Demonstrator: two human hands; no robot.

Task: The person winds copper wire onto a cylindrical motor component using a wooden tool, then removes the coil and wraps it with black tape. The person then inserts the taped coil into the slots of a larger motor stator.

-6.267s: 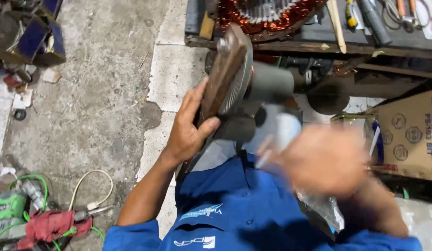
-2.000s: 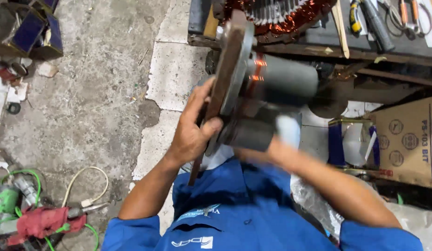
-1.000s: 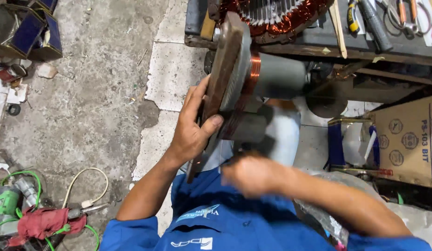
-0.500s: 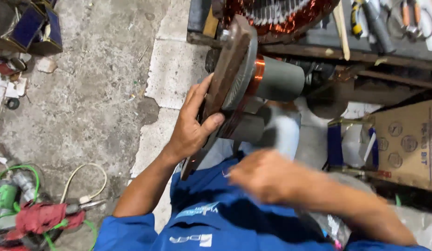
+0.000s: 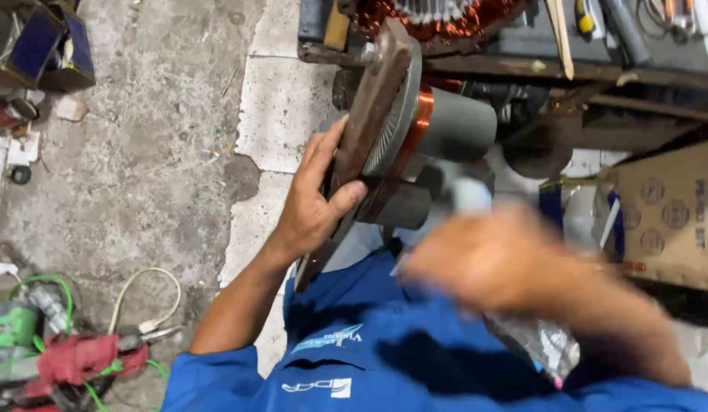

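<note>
My left hand point(image 5: 314, 204) grips the edge of a brown wooden winding former point(image 5: 369, 114) that carries a copper wire coil point(image 5: 421, 116) and grey cylinders point(image 5: 460, 126). The former is tilted in front of my chest. My right hand point(image 5: 497, 259) is blurred by motion just right of and below the former; whether it holds anything cannot be told. My blue shirt point(image 5: 384, 358) fills the lower part of the view.
A wooden bench edge point(image 5: 521, 69) at the top holds a copper-wound stator point(image 5: 438, 15) and hand tools point(image 5: 598, 23). A cardboard box point(image 5: 666, 214) stands at right. Cables, a red rag point(image 5: 75, 358) and green parts lie on the concrete floor at lower left.
My right hand has come away from the former's underside and swung right and up, now blurred. The left hand keeps its grip on the former.
</note>
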